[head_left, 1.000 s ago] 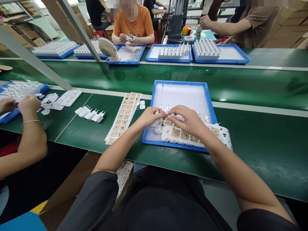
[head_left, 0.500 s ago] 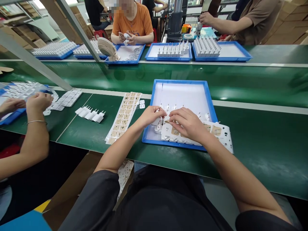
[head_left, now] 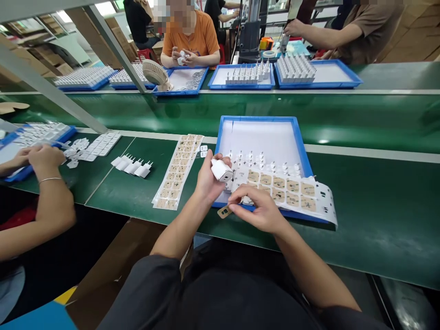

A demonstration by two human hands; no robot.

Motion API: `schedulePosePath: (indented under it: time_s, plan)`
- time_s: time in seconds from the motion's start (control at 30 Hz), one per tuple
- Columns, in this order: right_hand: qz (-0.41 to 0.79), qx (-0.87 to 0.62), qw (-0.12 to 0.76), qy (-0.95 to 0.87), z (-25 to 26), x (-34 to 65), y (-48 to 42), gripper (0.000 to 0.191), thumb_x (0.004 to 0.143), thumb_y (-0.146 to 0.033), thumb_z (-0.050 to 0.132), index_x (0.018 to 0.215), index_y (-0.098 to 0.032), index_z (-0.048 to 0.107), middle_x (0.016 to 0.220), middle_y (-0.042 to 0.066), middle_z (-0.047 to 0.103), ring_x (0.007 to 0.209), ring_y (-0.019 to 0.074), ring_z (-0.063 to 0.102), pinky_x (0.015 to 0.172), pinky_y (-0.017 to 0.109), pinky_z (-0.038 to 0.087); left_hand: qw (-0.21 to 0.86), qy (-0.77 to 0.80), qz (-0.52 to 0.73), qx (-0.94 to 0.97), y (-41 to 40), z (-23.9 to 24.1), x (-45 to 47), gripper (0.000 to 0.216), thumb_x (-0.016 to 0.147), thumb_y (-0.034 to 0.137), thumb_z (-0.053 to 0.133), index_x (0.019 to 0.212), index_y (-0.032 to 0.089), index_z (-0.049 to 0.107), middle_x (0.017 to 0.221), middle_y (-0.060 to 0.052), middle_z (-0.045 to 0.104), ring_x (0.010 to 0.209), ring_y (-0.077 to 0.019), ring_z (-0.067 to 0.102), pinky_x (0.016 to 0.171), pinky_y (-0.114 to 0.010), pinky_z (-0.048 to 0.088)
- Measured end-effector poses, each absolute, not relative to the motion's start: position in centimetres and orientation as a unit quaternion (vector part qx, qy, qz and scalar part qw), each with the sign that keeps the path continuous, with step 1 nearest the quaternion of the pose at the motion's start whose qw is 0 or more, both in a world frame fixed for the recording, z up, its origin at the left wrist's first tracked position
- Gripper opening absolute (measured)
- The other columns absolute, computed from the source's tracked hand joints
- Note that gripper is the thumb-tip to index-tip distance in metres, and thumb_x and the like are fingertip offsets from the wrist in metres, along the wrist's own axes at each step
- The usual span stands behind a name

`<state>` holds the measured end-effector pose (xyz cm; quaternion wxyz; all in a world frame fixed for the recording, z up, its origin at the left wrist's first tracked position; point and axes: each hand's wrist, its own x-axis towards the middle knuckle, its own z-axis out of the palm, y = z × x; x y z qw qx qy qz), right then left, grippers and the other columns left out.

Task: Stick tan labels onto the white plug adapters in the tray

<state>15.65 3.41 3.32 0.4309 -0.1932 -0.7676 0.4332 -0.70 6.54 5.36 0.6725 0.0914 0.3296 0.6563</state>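
Note:
A white charger plug (head_left: 222,170) is held in my left hand (head_left: 208,181), its slotted end facing me. Between the thumb and fingers of my right hand (head_left: 256,206) is a small tan sticker (head_left: 224,211) with cut-outs, just below the charger and apart from it. Under and beyond my right hand, a white sheet of tan stickers (head_left: 292,188) lies over the near part of a blue-rimmed tray (head_left: 222,137). Several white charger plugs (head_left: 250,158) stand in the tray with their pins up, partly covered by the sheet and my hands.
Another sticker sheet (head_left: 177,172) lies left of the tray, with small white pieces (head_left: 204,151) beside it. Several chargers (head_left: 132,166) lie farther left. A co-worker's hands (head_left: 44,158) are at the left. Filled trays (head_left: 240,85) and a fan (head_left: 156,73) line the far bench.
My left hand has lifted a charger from the tray area and turned it towards me. My right hand has drawn back from the sheet with a tan sticker.

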Motion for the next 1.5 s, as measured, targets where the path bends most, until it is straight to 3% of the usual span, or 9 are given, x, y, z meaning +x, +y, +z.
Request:
schedulePosePath:
  time_s: [0.13, 0.27, 0.47, 0.7, 0.83, 0.97, 1.13, 1.33, 1.5]
  plan:
    - [0.424, -0.164, 0.492, -0.743, 2.9, 14.8, 3.1, 0.011, 0.095, -0.015, 0.068, 0.097, -0.024, 0.073, 0.086, 0.003, 0.076, 0.078, 0.0176, 0.072, 0.074, 0.031, 0.057, 0.662, 0.358, 0.652, 0.09, 4.4, 4.3, 1.3, 0.043, 0.092, 0.06, 0.069, 0.091, 0.021, 0.053, 0.072, 0.003, 0.062, 0.059, -0.011, 0.06, 0.054, -0.02, 0.047]
    - [0.486, -0.187, 0.514, -0.682, 2.3, 15.2, 3.2, 0.008, 0.095, -0.019, 0.07, 0.097, -0.025, 0.075, 0.087, 0.003, 0.075, 0.078, 0.018, 0.07, 0.072, 0.031, 0.057, 0.545, 0.415, 0.693, 0.227, 3.1, 2.1, 1.9, 0.047, 0.084, 0.062, 0.076, 0.097, 0.023, 0.054, 0.086, 0.003, 0.064, 0.063, -0.0095, 0.057, 0.057, -0.02, 0.047]
    - [0.627, -0.179, 0.537, -0.536, 1.4, 15.2, 3.6, 0.005, 0.088, -0.026, 0.08, 0.089, -0.025, 0.076, 0.08, 0.001, 0.069, 0.07, 0.0149, 0.064, 0.062, 0.027, 0.054, 0.311, 0.516, 0.686, 0.408, 2.8, 0.4, 1.2, 0.043, 0.09, 0.064, 0.07, 0.096, 0.022, 0.061, 0.113, -0.005, 0.063, 0.098, -0.0155, 0.062, 0.081, -0.025, 0.051]
    - [0.707, -0.135, 0.537, -0.44, 1.2, 14.8, 3.8, 0.01, 0.085, -0.029, 0.084, 0.086, -0.026, 0.075, 0.075, 0.0, 0.064, 0.062, 0.012, 0.055, 0.059, 0.025, 0.048, 0.259, 0.489, 0.664, 0.502, 2.5, 0.0, 1.3, 0.041, 0.107, 0.05, 0.048, 0.089, 0.02, 0.069, 0.086, -0.004, 0.075, 0.082, -0.0166, 0.071, 0.076, -0.028, 0.054]
    - [0.715, -0.105, 0.551, -0.416, 1.6, 14.9, 3.6, 0.01, 0.085, -0.028, 0.083, 0.085, -0.027, 0.074, 0.071, -0.001, 0.06, 0.062, 0.0127, 0.052, 0.059, 0.025, 0.048, 0.216, 0.417, 0.643, 0.605, 1.8, -0.3, 0.8, 0.051, 0.107, 0.057, 0.04, 0.124, 0.022, 0.073, 0.115, -0.011, 0.077, 0.105, -0.0235, 0.072, 0.093, -0.037, 0.056]
    - [0.728, -0.078, 0.558, -0.39, 2.0, 14.8, 3.5, 0.01, 0.085, -0.029, 0.083, 0.085, -0.028, 0.073, 0.07, -0.002, 0.057, 0.062, 0.0127, 0.05, 0.061, 0.025, 0.049, 0.249, 0.391, 0.579, 0.67, 1.7, -0.9, -0.4, 0.076, 0.094, 0.059, 0.067, 0.16, 0.028, 0.044, 0.136, -0.014, 0.063, 0.125, -0.0293, 0.061, 0.107, -0.044, 0.051]
    - [0.736, -0.082, 0.525, -0.419, 2.3, 14.8, 3.3, 0.018, 0.084, -0.034, 0.084, 0.08, -0.025, 0.069, 0.066, -0.003, 0.056, 0.057, 0.0123, 0.046, 0.061, 0.028, 0.048, 0.293, 0.402, 0.571, 0.653, 2.1, -1.3, -2.1, 0.081, 0.077, 0.059, 0.086, 0.147, 0.028, 0.061, 0.118, -0.009, 0.064, 0.108, -0.0245, 0.066, 0.093, -0.037, 0.057]
    - [0.646, -0.252, 0.531, -0.488, 3.3, 16.1, 3.4, 0.018, 0.085, -0.037, 0.084, 0.091, -0.025, 0.072, 0.08, 0.001, 0.066, 0.073, 0.0166, 0.061, 0.065, 0.03, 0.053, 0.227, 0.399, 0.612, 0.644, 0.9, 0.1, -2.7, 0.053, 0.084, 0.025, 0.085, 0.133, 0.025, 0.067, 0.126, -0.011, 0.076, 0.122, -0.0274, 0.071, 0.105, -0.041, 0.058]
    - [0.614, -0.289, 0.521, -0.518, 4.2, 15.9, 3.4, 0.019, 0.086, -0.033, 0.084, 0.1, -0.027, 0.072, 0.085, 0.0, 0.066, 0.079, 0.016, 0.064, 0.068, 0.028, 0.056, 0.175, 0.373, 0.584, 0.7, 0.0, 1.5, -2.7, 0.048, 0.087, 0.018, 0.079, 0.132, 0.024, 0.066, 0.127, -0.012, 0.077, 0.121, -0.0265, 0.073, 0.106, -0.042, 0.06]
